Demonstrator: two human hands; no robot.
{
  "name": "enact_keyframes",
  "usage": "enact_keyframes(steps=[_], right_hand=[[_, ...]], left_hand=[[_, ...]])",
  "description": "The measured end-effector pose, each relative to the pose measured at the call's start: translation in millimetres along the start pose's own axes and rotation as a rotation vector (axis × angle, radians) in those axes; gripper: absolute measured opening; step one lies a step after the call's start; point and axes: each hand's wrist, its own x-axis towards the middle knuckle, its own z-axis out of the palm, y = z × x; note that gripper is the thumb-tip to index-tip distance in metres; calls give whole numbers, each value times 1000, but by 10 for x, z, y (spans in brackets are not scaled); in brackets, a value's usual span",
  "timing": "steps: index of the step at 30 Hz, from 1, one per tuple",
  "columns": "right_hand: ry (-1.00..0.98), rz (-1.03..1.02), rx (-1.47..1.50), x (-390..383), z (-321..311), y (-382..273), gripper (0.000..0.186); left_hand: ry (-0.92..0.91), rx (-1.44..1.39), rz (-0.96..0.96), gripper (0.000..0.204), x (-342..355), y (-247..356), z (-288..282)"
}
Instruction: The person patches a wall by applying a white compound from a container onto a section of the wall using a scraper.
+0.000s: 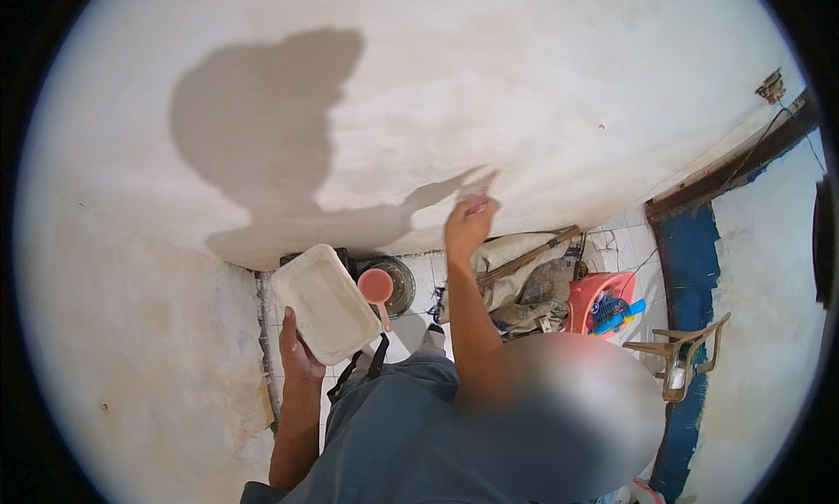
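Observation:
My left hand grips the side of a shallow cream-white rectangular tray, fingers beneath it and thumb along the edge. A pale film coats its inside. My right hand is raised to the whitish wall, closed around a small pinkish scraper. The scraper's flat end is blurred and lies at or very near the wall surface; whether it touches I cannot tell. Shadows of a head and an arm fall on the wall to the left of the hand.
Below the wall, a pink dipper rests over a dark round container. Rumpled sacks and a pink basin holding blue and yellow items lie on the tiled floor. A wooden stool stands by the blue-painted strip at right.

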Motion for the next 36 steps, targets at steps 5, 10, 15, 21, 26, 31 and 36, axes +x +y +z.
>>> enact_keyframes(steps=[5, 10, 15, 21, 26, 31, 36], right_hand=[[-25, -152, -369, 178, 812, -542, 33], [-399, -398, -52, -766, 470, -429, 28], [-306, 393, 161, -137, -109, 976, 18], [-49, 867, 751, 1020, -143, 1109, 18], [-20, 76, -42, 220, 302, -378, 24], [-393, -186, -34, -673, 166, -672, 22], [-7, -52, -152, -140, -336, -234, 22]], left_hand=[[-14, 63, -13, 53, 52, -3, 31], [6, 51, 20, 54, 88, 174, -93], [-9, 43, -7, 55, 11, 241, 72], [-20, 68, -19, 56, -72, 304, 127], [40, 31, 21, 55, -33, 263, 9], [19, 55, 1, 54, -32, 262, 38], [-14, -5, 49, 55, -79, 279, 114]])
